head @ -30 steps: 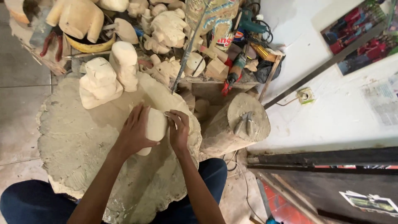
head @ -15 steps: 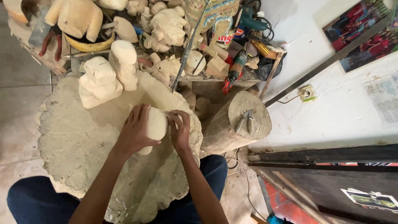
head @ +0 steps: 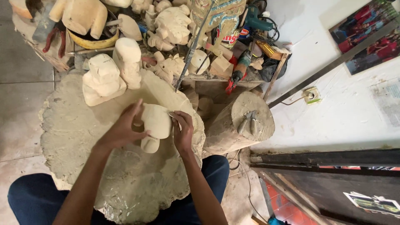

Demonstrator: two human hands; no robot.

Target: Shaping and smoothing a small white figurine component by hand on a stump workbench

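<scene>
A pale carved wooden piece (head: pixel 156 125) rests on a big dusty round slab (head: pixel 79 137) in front of my knees. My left hand (head: pixel 125 129) grips its left side, fingers wrapped around it. At the piece's right edge, my right hand (head: pixel 181 130) is closed on a small thin tool whose tip touches the wood; the tool is mostly hidden by my fingers. Both forearms reach up from the bottom of the view.
Two rough carved blocks (head: pixel 102 79) (head: pixel 128 60) stand at the slab's far edge. Behind them lie several unfinished carvings (head: pixel 171 25), a power drill (head: pixel 255 21) and hand tools. A log stump (head: pixel 246 121) with a metal tool on top stands to the right, by a white wall.
Both hands and the carved piece stay in the same place on the slab; only small finger shifts show. The view itself moved slightly.
</scene>
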